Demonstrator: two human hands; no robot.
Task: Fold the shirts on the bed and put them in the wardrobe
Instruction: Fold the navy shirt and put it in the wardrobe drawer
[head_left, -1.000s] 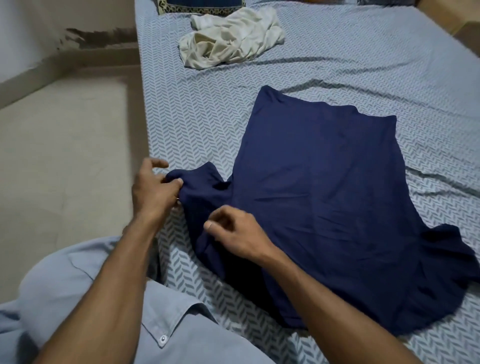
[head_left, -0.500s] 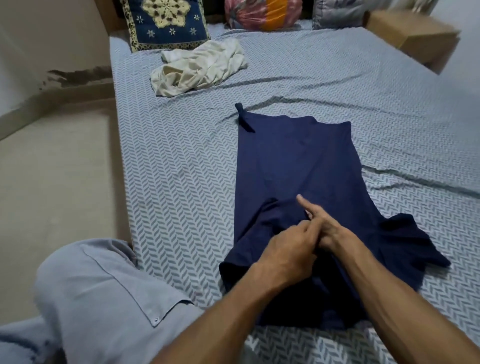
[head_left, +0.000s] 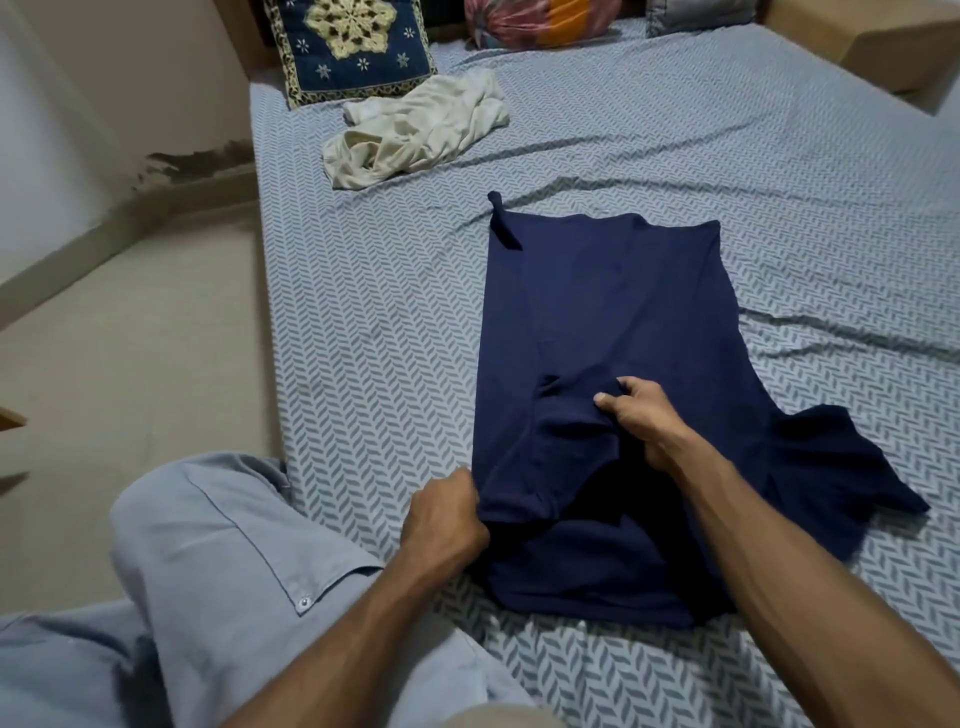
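Note:
A navy blue shirt (head_left: 613, 312) lies flat on the bed (head_left: 395, 332), its left side folded over onto the middle. The right sleeve still sticks out to the right. My left hand (head_left: 441, 519) grips the folded left edge near the shoulder. At the shirt's middle, my right hand (head_left: 636, 415) pinches the end of the folded-in sleeve. A crumpled cream shirt (head_left: 415, 130) lies further up the bed near the pillows.
A blue embroidered pillow (head_left: 348, 47), a pink and orange bundle (head_left: 540, 21) and a grey cushion (head_left: 696, 10) line the head of the bed. A cardboard box (head_left: 862, 41) stands at the far right. Bare floor (head_left: 119, 374) lies left of the bed.
The shirt's left side and sleeve have been folded over onto the middle. My left hand has since drawn back to the folded edge, while my right stays on the sleeve.

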